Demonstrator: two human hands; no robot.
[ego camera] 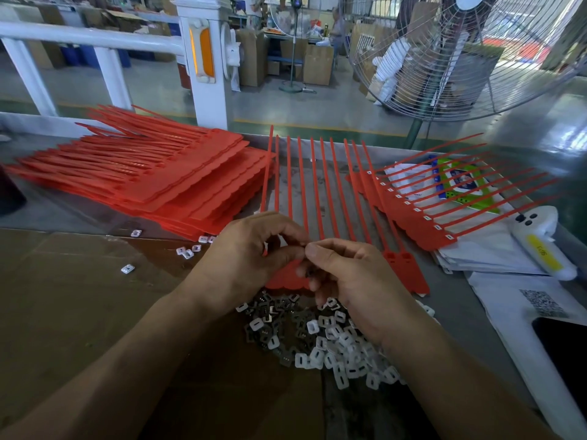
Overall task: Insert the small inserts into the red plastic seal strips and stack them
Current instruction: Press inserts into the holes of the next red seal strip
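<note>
A red seal strip sheet (403,271) lies in front of me, its thin tails pointing away across the table. My left hand (247,258) grips the sheet's near left edge with curled fingers. My right hand (346,274) meets it above the sheet, fingertips pinched together; whatever it holds is hidden. Below both hands lies a heap of small white and grey inserts (336,347). A tall stack of red sheets (152,179) fills the left. Another red sheet with white inserts fitted (413,217) lies on the right.
A few stray inserts (187,252) lie left of my hands on brown cardboard (79,296). White bags and papers (495,255), a white wrapped device (540,246) and a dark phone (565,347) sit on the right. A large fan (460,58) stands beyond the table.
</note>
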